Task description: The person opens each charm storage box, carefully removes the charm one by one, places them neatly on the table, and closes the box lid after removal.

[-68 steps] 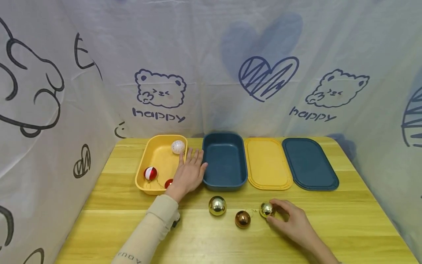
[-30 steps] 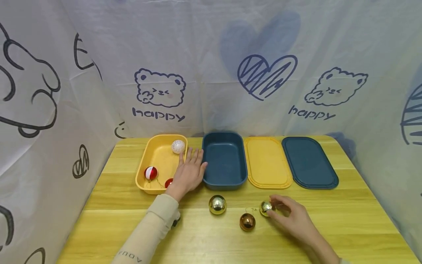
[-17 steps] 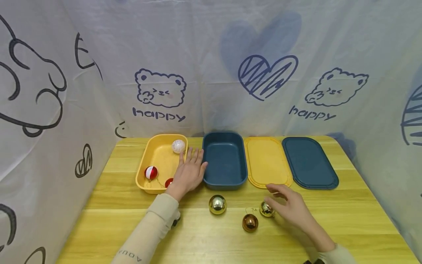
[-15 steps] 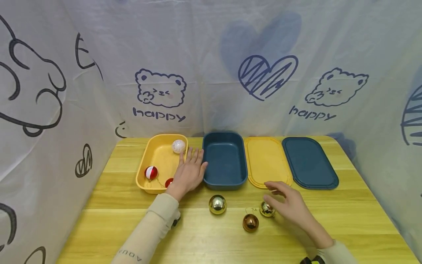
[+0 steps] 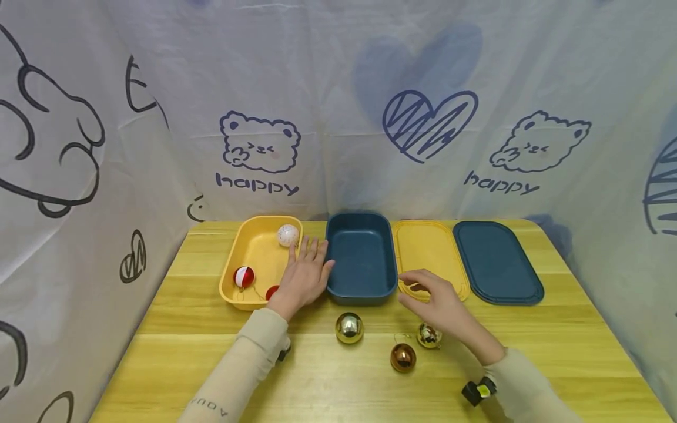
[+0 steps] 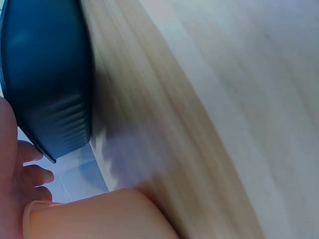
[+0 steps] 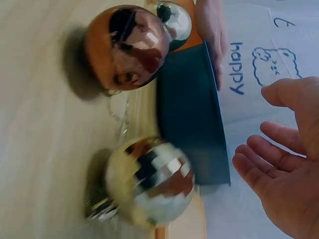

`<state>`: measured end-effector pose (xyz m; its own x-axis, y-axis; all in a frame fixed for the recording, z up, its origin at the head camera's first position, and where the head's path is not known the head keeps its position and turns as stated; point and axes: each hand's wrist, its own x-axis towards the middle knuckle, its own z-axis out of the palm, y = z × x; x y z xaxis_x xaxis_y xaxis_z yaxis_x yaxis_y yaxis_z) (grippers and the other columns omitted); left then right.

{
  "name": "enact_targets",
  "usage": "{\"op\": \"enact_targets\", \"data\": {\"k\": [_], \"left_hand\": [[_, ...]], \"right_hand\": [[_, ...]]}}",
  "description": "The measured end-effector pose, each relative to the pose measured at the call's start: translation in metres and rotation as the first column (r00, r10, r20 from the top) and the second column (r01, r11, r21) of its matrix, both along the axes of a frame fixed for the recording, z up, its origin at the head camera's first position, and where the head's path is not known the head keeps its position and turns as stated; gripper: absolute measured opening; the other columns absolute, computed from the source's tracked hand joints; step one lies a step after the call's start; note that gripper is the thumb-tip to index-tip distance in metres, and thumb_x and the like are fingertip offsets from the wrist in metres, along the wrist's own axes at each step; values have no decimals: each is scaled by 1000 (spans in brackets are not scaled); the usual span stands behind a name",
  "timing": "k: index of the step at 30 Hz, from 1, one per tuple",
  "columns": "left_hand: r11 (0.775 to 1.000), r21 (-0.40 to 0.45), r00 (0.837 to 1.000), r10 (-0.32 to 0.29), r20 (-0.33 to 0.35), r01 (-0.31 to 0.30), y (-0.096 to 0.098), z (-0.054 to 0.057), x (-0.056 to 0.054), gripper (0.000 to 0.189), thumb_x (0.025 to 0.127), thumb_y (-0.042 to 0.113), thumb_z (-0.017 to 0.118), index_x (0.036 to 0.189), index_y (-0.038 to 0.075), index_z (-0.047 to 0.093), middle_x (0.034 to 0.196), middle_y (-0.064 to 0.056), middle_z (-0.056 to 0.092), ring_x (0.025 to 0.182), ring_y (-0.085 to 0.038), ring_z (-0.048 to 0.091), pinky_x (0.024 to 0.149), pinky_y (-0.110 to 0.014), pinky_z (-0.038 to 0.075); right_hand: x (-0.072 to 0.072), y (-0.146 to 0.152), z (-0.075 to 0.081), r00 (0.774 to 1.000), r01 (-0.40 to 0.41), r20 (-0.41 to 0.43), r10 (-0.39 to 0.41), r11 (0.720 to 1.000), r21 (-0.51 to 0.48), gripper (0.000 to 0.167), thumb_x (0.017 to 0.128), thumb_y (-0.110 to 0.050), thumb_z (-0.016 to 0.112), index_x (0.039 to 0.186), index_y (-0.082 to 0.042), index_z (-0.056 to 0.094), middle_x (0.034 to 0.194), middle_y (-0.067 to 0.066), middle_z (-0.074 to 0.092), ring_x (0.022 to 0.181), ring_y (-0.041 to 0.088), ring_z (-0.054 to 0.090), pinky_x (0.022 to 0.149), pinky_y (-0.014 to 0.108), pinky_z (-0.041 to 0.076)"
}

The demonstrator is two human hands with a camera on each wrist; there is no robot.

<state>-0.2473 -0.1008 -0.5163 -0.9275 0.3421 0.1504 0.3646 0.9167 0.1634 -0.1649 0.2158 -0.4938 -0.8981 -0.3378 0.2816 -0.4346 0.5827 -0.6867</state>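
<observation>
My left hand (image 5: 303,279) lies with straight fingers over the right wall of the yellow container (image 5: 226,276), beside the dark blue container (image 5: 362,264). My right hand (image 5: 438,301) holds nothing; its fingers are relaxed and raised beyond the gold faceted bauble (image 5: 429,335), near the yellow lid (image 5: 431,252). A copper bauble (image 5: 403,358) and a smooth gold bauble (image 5: 349,328) rest on the table. Inside the yellow container sit a white speckled bauble (image 5: 288,235), a red and white bauble (image 5: 244,277) and a red bauble (image 5: 272,291), partly hidden by my left hand.
A dark blue lid (image 5: 498,262) lies flat to the right of the yellow one. Behind the wooden table (image 5: 571,329) hangs a white printed cloth (image 5: 338,153), which also closes off both sides.
My right hand has let go of the gold faceted bauble and moved up and left, away from it. The copper bauble has rolled a little to the right. My left hand stays put.
</observation>
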Motion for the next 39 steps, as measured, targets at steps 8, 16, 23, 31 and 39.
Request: {"op": "enact_targets", "data": {"k": [8,16,23,31,39], "left_hand": [[998,63,1000,0,3,0,-13,7,0,62,115,43,30,165,7,33,171,-25,28,162,-46,20,131,-64,13],[992,104,996,76,-51,-70,-64,12,12,62,114,41,35,164,3,36,169,-27,31,160,-49,21,128,-70,14],[987,80,990,141,-26,-138,-110,13,25,66,115,44,29,165,1,29,171,-30,24,161,-51,14,128,-71,7],[979,86,982,187,9,-187,-146,10,36,67,115,42,31,164,-4,28,171,-32,20,161,-53,9,126,-73,2],[965,142,975,216,50,-221,-170,6,46,68,116,42,29,164,-6,26,170,-34,19,159,-57,7,124,-76,1]], "right_hand": [[-14,-27,7,998,-59,12,59,998,-8,39,100,-29,75,136,-15,69,134,7,70,119,35,69,102,52,58],[-25,-50,20,991,-134,10,134,991,-1,41,101,-31,73,138,-14,68,136,9,69,119,34,68,100,56,56],[-36,-69,26,981,-191,-16,191,981,-13,42,100,-27,75,136,-7,69,133,14,69,114,37,68,97,58,57],[-49,-83,31,978,-206,15,206,978,-14,44,100,-33,74,136,-9,69,133,15,69,117,36,67,100,57,56],[-63,-103,38,974,-227,-12,227,974,-12,44,100,-32,75,136,-7,69,130,15,70,116,34,68,100,50,58]]}}
